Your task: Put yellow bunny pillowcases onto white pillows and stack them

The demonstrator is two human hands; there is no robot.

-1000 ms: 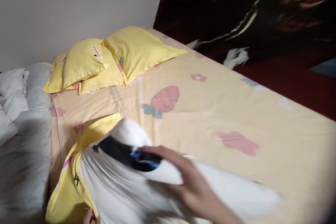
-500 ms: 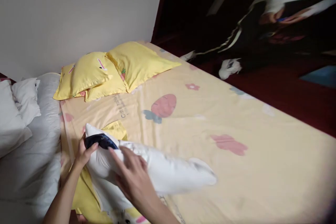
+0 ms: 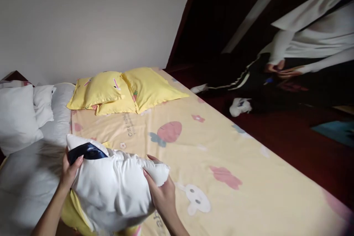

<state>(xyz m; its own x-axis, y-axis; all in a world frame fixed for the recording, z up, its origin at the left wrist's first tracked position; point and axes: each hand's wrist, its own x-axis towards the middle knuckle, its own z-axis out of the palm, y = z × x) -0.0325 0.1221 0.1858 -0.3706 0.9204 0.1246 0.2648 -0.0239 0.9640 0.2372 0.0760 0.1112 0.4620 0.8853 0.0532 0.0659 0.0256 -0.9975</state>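
A white pillow (image 3: pixel 113 188) is held up above the bed between my two hands. My left hand (image 3: pixel 69 169) grips its upper left corner, where a shiny dark blue patch (image 3: pixel 90 151) shows, thumb in front. My right hand (image 3: pixel 163 188) is closed round its right corner, thumb in front and fingers behind. The pillow's middle bulges and creases. Below it hangs yellow cloth (image 3: pixel 72 212), partly hidden by the pillow and my left arm.
Yellow pillows (image 3: pixel 155 88) lie by the wall on the bed sheet (image 3: pixel 235 210). White pillows (image 3: pixel 18 118) rest on a grey mattress (image 3: pixel 16 177) at left. Beyond the bed's right edge sits a person (image 3: pixel 312 44), hands together, with a white shoe (image 3: pixel 240 107) near the bed.
My right hand has moved from near the dark patch to the pillow's right corner and closed on it. The pillow has shifted left and bunched. The view has tilted up.
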